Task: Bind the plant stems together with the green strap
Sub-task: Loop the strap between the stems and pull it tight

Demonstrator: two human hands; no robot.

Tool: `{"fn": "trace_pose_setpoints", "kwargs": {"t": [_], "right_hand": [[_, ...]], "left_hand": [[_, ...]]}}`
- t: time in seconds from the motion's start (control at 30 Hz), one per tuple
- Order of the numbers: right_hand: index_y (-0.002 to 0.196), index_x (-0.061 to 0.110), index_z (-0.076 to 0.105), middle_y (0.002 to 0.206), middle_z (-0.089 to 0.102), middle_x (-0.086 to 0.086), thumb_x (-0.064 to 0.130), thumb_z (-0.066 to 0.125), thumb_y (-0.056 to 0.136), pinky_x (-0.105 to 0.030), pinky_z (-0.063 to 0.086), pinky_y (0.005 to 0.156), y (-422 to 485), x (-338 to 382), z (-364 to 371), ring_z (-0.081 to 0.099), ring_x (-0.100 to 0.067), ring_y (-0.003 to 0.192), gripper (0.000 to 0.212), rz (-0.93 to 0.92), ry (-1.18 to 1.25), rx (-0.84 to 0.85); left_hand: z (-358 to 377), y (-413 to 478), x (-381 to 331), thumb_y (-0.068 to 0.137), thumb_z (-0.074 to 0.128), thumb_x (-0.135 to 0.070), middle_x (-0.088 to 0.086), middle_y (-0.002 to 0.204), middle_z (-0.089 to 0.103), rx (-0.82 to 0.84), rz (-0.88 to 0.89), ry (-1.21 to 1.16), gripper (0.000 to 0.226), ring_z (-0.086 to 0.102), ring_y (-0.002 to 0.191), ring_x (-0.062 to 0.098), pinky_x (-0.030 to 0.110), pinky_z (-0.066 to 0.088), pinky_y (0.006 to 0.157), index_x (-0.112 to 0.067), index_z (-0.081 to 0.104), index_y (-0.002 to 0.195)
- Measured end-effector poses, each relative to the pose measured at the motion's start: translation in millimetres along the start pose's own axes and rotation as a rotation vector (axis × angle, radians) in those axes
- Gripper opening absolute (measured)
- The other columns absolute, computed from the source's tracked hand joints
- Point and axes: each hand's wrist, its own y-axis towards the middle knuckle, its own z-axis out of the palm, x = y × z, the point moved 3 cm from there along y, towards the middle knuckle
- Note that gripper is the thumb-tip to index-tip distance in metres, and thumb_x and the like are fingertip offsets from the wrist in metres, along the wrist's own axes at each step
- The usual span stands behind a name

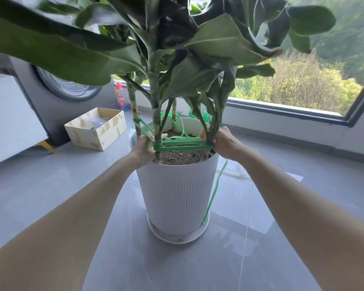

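Midway through the wrap, with left hand pinching the green strap against the near-left of the plant stems over the white pot and right hand curled round it at the right stem; next, likely, pull the tail taut and tie.
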Motion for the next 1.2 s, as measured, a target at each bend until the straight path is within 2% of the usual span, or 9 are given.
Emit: {"fn": "trace_pose_setpoints", "kwargs": {"t": [0.17, 0.3, 0.4, 0.53, 0.6, 0.73, 0.97, 1.07, 1.2], "right_hand": [[0.108, 0.009, 0.064, 0.121, 0.054, -0.007, 0.016, 0.052, 0.096, -0.039, 0.037, 0.093, -4, -2, -7, 0.035, -0.025, 0.116, 0.019, -0.007, -0.007, -0.095], [0.105, 0.012, 0.066, 0.117, 0.055, -0.006, 0.023, 0.053, 0.095, -0.040, 0.041, 0.092, -8, -5, -4, 0.041, -0.026, 0.114, 0.020, -0.013, -0.024, -0.129], [0.099, 0.013, 0.066, 0.109, 0.056, -0.003, 0.023, 0.057, 0.094, -0.042, 0.047, 0.085, -10, -7, -11, 0.049, -0.025, 0.106, 0.015, -0.014, -0.021, -0.164], [0.097, 0.018, 0.065, 0.103, 0.056, 0.003, 0.034, 0.057, 0.093, -0.040, 0.049, 0.081, -23, -12, -24, 0.049, -0.017, 0.096, 0.018, 0.045, 0.015, -0.207], [0.093, 0.022, 0.063, 0.108, 0.062, 0.000, 0.035, 0.056, 0.093, -0.038, 0.049, 0.078, -30, -13, -23, 0.055, -0.020, 0.094, 0.014, 0.070, 0.047, -0.181], [0.103, 0.030, 0.061, 0.106, 0.063, -0.003, 0.042, 0.048, 0.096, -0.034, 0.045, 0.071, -37, -6, -26, 0.058, -0.023, 0.090, 0.019, 0.134, -0.060, -0.194], [0.116, 0.031, 0.061, 0.114, 0.064, -0.004, 0.041, 0.046, 0.097, -0.030, 0.035, 0.074, -55, 11, -30, 0.052, -0.021, 0.090, 0.026, 0.247, -0.139, -0.266], [0.120, 0.031, 0.062, 0.120, 0.063, -0.002, 0.041, 0.045, 0.098, -0.029, 0.038, 0.073, -59, 14, -31, 0.058, -0.023, 0.102, 0.030, 0.266, -0.125, -0.278], [0.116, 0.034, 0.066, 0.115, 0.066, -0.001, 0.036, 0.042, 0.099, -0.028, 0.037, 0.069, -66, 12, -34, 0.057, -0.022, 0.093, 0.030, 0.299, -0.099, -0.261]], "left_hand": [[-2, -9, 2, 0.082, 0.042, 0.010, 0.018, 0.122, 0.055, 0.023, -0.214, -0.034, 0.035, 0.049, 0.113, 0.034, 0.038, 0.043, 0.094, 0.002, 0.057, 0.113], [-8, -22, -7, 0.091, 0.044, 0.003, 0.011, 0.120, 0.055, 0.016, -0.221, -0.088, 0.026, 0.048, 0.107, 0.023, 0.026, 0.035, 0.084, 0.003, 0.061, 0.110], [-15, -31, -11, 0.089, 0.048, 0.004, 0.010, 0.102, 0.061, -0.006, -0.223, -0.238, 0.019, 0.051, 0.093, 0.018, 0.024, 0.036, 0.073, -0.003, 0.066, 0.090], [-18, -40, -12, 0.089, 0.054, -0.002, 0.011, 0.107, 0.067, -0.015, -0.258, -0.388, 0.020, 0.052, 0.112, 0.021, 0.023, 0.034, 0.091, -0.010, 0.071, 0.085], [-19, -43, -13, 0.087, 0.055, 0.000, 0.004, 0.095, 0.067, -0.049, -0.270, -0.436, 0.025, 0.053, 0.107, 0.020, 0.024, 0.034, 0.097, -0.016, 0.071, 0.077], [-19, -49, -19, 0.085, 0.057, -0.002, 0.001, 0.082, 0.065, -0.072, -0.276, -0.453, 0.024, 0.049, 0.090, 0.017, 0.025, 0.038, 0.090, -0.018, 0.072, 0.074], [-23, -60, -24, 0.080, 0.060, -0.008, 0.015, 0.097, 0.070, -0.052, -0.298, -0.461, 0.020, 0.054, 0.091, 0.017, 0.038, 0.044, 0.103, -0.019, 0.075, 0.073], [-24, -62, -25, 0.079, 0.061, -0.011, 0.018, 0.106, 0.069, -0.046, -0.313, -0.465, 0.015, 0.056, 0.095, 0.017, 0.034, 0.046, 0.100, -0.014, 0.076, 0.080], [-23, -65, -28, 0.083, 0.065, -0.010, 0.010, 0.099, 0.071, -0.034, -0.329, -0.547, 0.010, 0.059, 0.108, 0.018, 0.024, 0.044, 0.091, -0.004, 0.073, 0.086]]}}
